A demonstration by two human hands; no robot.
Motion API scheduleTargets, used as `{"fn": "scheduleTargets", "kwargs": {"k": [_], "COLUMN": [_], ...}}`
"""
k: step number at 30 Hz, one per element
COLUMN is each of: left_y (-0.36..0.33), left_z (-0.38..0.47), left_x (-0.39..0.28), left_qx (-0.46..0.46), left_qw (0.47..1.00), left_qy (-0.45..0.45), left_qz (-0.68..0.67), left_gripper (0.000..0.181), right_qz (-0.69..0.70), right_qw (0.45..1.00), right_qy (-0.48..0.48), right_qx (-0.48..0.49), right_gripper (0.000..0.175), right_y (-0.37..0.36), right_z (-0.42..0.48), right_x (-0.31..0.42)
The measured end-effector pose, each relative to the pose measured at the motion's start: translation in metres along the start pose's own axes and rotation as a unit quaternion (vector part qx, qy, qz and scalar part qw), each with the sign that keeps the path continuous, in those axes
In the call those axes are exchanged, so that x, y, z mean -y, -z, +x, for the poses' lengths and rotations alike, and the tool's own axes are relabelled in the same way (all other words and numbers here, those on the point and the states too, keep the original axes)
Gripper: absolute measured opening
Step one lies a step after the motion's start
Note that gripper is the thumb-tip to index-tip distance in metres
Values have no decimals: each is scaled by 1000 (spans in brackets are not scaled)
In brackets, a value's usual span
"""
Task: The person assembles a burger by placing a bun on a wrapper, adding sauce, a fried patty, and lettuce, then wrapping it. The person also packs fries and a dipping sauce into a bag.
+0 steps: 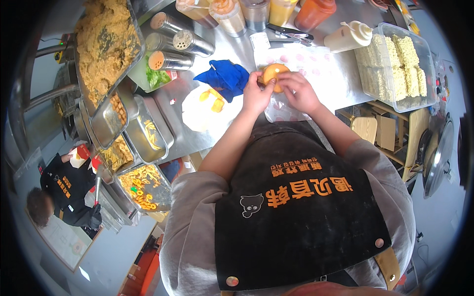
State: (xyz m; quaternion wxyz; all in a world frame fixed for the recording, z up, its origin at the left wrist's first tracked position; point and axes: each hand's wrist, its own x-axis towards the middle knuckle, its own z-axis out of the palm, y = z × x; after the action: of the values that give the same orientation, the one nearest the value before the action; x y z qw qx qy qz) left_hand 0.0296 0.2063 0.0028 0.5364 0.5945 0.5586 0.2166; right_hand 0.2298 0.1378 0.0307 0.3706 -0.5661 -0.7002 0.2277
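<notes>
A small burger (277, 69) with a shiny golden bun is between my hands, above the worktop. My left hand (256, 94) grips its left side with thumb and fingers. On the other side, the curled fingers of my right hand (300, 92) are at the bun's edge; its fingertips are partly hidden. Beneath them is a sheet of printed wrapping paper (309, 63) with pinkish marks. A crumpled blue cloth (226, 77) lies left of my left hand. Closer to me is a round white sheet or plate (193, 113) bearing a few yellow fried pieces.
Sauce bottles (255, 14) and metal shakers (192, 43) line the back. Metal trays of fried food (105, 48) stand at left, near a co-worker (70, 185) holding tongs. At right are a squeeze bottle (344, 39) and a plastic bin (398, 103) of noodle blocks.
</notes>
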Motion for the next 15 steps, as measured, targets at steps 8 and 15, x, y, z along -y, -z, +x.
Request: {"fn": "scheduleTargets", "kwargs": {"k": [8,15], "left_y": [2,4], "left_z": [10,5], "left_x": [1,-10], "left_qx": [34,66], "left_qw": [993,983], "left_qy": [57,53], "left_qz": [-97,-165], "left_gripper": [47,52], "right_qz": [234,404], "right_qw": [879,786], "right_qy": [-409,-461], "right_qx": [74,87], "right_gripper": [67,75], "right_y": [-6,1], "right_z": [-5,-2], "right_x": [-28,-31]}}
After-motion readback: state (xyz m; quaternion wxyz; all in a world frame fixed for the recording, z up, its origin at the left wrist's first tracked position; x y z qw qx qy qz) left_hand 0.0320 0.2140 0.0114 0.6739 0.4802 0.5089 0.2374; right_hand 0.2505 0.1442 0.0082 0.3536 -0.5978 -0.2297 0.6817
